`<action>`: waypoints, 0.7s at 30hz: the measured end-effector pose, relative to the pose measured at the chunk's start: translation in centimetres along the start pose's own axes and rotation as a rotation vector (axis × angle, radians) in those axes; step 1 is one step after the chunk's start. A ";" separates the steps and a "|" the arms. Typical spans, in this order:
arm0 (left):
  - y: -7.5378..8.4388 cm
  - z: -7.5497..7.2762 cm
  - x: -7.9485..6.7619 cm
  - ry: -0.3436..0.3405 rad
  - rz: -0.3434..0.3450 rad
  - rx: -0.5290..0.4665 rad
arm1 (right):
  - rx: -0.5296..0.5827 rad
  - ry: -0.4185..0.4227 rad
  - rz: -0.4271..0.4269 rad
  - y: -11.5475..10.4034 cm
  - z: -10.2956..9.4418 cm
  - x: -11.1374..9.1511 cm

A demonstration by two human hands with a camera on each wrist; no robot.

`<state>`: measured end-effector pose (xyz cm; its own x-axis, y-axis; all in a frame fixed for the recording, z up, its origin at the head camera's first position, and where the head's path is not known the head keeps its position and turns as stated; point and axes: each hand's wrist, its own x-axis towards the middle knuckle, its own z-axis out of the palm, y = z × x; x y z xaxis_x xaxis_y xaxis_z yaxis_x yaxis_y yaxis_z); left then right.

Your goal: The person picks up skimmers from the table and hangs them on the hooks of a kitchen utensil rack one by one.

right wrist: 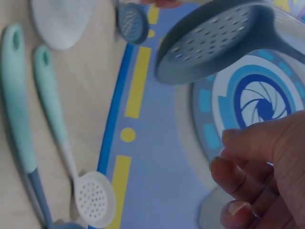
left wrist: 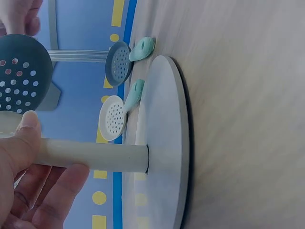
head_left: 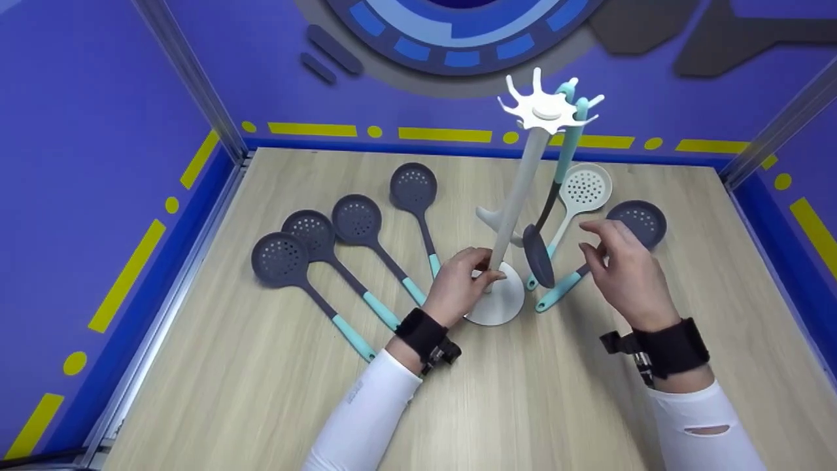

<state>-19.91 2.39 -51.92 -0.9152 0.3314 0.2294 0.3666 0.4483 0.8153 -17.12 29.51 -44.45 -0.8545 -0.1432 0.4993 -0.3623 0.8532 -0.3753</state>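
My left hand [head_left: 460, 284] grips the pale pole [head_left: 521, 190] of an upright utensil stand, low down above its round white base [head_left: 500, 307]. White hooks [head_left: 548, 110] fan out at the top of the stand. From them hangs a dark grey skimmer [head_left: 538, 255] with a turquoise handle [head_left: 571, 147], its perforated head [left wrist: 21, 76] beside the pole. To the right of the hanging skimmer is my right hand [head_left: 628, 275], its fingers [right wrist: 228, 174] loosely bent and holding nothing. A grey skimmer [head_left: 637, 222] lies on the table, partly hidden behind that hand.
Several dark grey skimmers lie at the left, the outermost [head_left: 280, 260] nearest the table's left side. Behind the stand lies a white skimmer [head_left: 586, 188] with a turquoise handle. Blue printed panels [head_left: 405, 98] enclose the wooden table [head_left: 261, 392] at the back and sides.
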 end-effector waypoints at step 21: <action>-0.2 0.3 0.0 0.012 0.007 0.008 | -0.243 -0.323 0.025 7.2 2.4 -1.0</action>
<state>-19.94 2.53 -52.22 -0.9145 0.3247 0.2413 0.3742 0.4526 0.8094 -19.76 34.63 -49.57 -0.9491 -0.2380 0.2065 -0.2742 0.9467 -0.1691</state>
